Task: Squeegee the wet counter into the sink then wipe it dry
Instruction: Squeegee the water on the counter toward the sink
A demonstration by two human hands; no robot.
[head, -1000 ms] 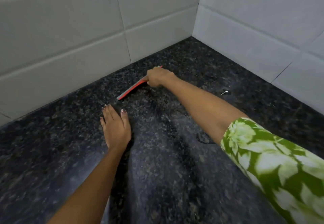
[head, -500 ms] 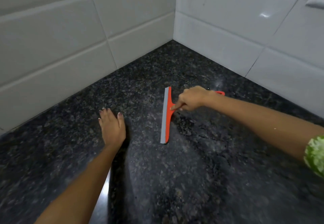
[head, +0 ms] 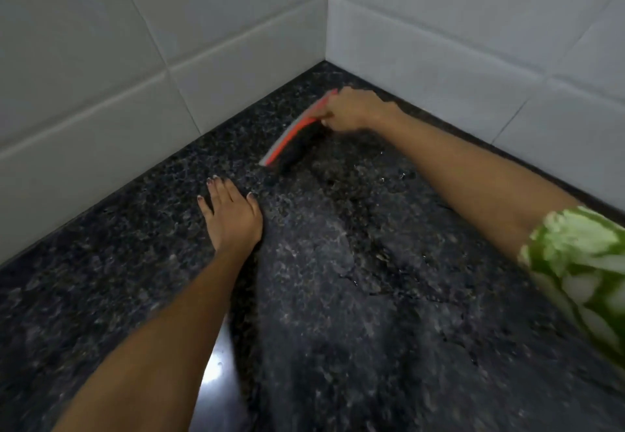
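While the head camera looked down into the tiled corner, the orange squeegee with a grey rubber blade (head: 293,130) lay with its long axis running diagonally, one end low and left, the other up toward the corner, its blade on the wet, dark speckled granite counter (head: 355,296). The right hand (head: 355,108) gripped its handle, fingers curled, arm stretched forward from a green-and-white floral sleeve (head: 581,262). The left hand (head: 231,217) lay flat on the counter, fingers straight, near the squeegee's lower end. White wall tiles (head: 101,59) bordered the counter.
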